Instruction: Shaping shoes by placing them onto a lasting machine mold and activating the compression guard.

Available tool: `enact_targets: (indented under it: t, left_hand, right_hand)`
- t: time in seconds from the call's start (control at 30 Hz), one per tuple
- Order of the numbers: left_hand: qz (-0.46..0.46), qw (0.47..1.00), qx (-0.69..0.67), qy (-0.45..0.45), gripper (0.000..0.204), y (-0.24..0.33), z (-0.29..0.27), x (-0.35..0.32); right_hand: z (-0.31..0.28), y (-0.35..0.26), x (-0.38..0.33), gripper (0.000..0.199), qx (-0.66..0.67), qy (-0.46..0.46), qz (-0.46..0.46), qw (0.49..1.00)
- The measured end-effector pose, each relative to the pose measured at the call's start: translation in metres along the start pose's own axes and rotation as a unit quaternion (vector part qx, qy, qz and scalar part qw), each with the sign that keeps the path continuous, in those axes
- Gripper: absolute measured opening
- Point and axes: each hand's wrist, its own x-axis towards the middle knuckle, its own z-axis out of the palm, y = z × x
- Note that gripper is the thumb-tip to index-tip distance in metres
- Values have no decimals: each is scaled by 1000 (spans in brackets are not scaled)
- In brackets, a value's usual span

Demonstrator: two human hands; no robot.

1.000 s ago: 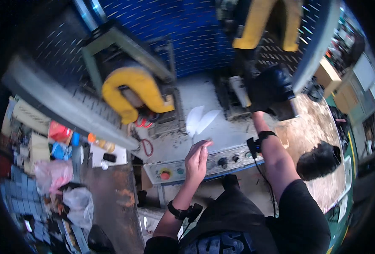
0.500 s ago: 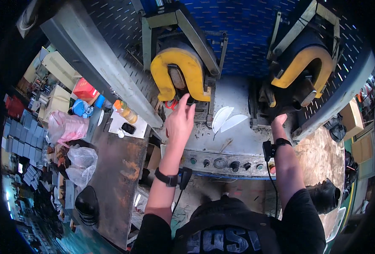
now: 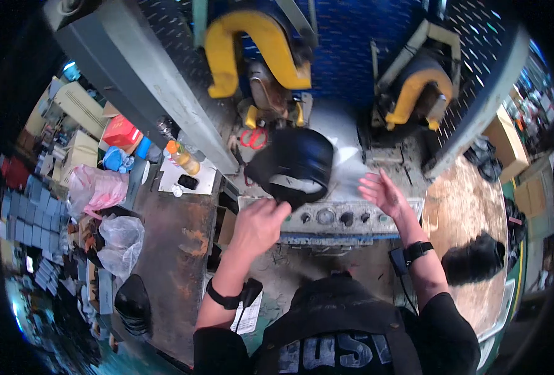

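Note:
My left hand point(image 3: 261, 225) pinches the lower edge of a black, curved piece that looks like a leather boot upper point(image 3: 299, 153). It hangs over the machine's front ledge, and light shows through its opening. To its right my right hand point(image 3: 384, 195) is raised, palm turned inward, fingers apart and holding nothing. Behind the black piece stands a left yellow horseshoe-shaped clamp point(image 3: 252, 28) above a worn brownish form point(image 3: 267, 94). A second yellow clamp point(image 3: 421, 94) sits at the right station. Blurred white cut pieces point(image 3: 347, 153) lie on the ledge, partly hidden.
Red-handled scissors point(image 3: 253, 138) lie by the left station. Knobs line the control panel point(image 3: 326, 217). A bottle point(image 3: 183, 157) and stacked black pieces point(image 3: 133, 303) occupy the left table; a black piece point(image 3: 474, 259) lies on the right table. Grey posts point(image 3: 158, 81) flank the machine.
My left hand has come down from the left clamp and now holds the black piece. My right hand has left the right station and opened. The left clamp is apart from its form.

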Motion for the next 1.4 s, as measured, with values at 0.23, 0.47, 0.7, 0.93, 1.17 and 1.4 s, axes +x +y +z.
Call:
enact_targets:
  t: [0.23, 0.47, 0.7, 0.93, 1.17, 1.4]
  left_hand:
    - [227, 964, -58, -129, 8, 61, 29, -21]
    - [272, 943, -189, -33, 37, 159, 54, -12]
    - [349, 904, -245, -39, 42, 290, 121, 22]
    - [397, 832, -384, -52, 40, 462, 178, 130]
    - [357, 829, -409, -137, 51, 538, 279, 169]
    - [304, 862, -402, -53, 50, 483, 266, 139]
  right_hand:
    - [17, 65, -71, 72, 156, -226, 117, 955]
    - [3, 35, -199, 30, 218, -72, -86, 969]
    - [-83, -15, -315, 36, 203, 8, -363, 910]
    - [-209, -67, -475, 36, 58, 458, -392, 796]
    - [-265, 48, -511, 36, 183, 490, -305, 796]
    - [-230, 130, -443, 29, 218, 430, -174, 859]
